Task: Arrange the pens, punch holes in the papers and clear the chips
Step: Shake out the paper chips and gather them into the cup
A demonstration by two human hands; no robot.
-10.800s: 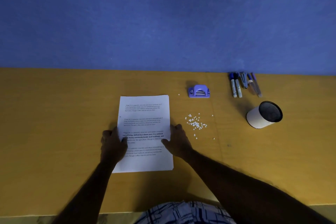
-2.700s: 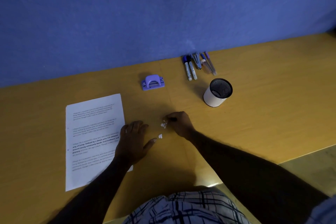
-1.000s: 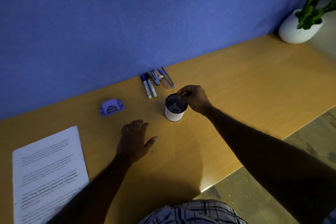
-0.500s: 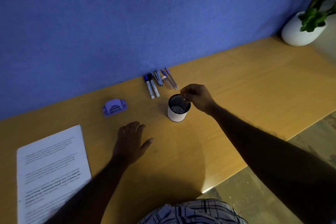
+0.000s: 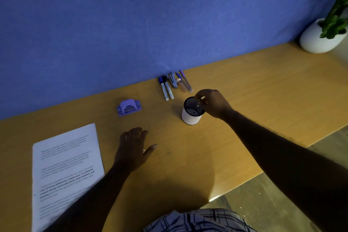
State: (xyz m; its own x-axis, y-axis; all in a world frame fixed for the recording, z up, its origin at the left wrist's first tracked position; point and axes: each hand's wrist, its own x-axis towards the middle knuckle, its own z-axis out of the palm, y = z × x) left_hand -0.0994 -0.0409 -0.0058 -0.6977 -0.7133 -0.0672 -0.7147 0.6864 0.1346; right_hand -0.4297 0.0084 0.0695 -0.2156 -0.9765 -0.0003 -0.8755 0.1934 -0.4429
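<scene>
My right hand [image 5: 212,102] hovers over the mouth of the white mesh-lined cup [image 5: 191,118], fingertips pinched on small white paper chips [image 5: 199,100]. A few chips show inside the cup just below the fingers. My left hand [image 5: 131,149] lies flat on the desk with fingers spread and holds nothing. The stack of printed papers [image 5: 66,165] lies at the near left, partly under my left forearm. The purple hole punch [image 5: 128,107] sits behind my left hand. Several pens and markers [image 5: 166,90] lie side by side against the blue wall, just behind the cup.
A white pot with a green plant [image 5: 320,37] stands at the far right corner of the wooden desk [image 5: 254,90]. The desk's front edge runs diagonally at the right, with floor beyond it. The blue wall closes off the back.
Since 2.7 s ago my right hand left the desk surface, where it pinched chips, and went to the cup's mouth. In the last second it has stayed there; my left hand has barely moved.
</scene>
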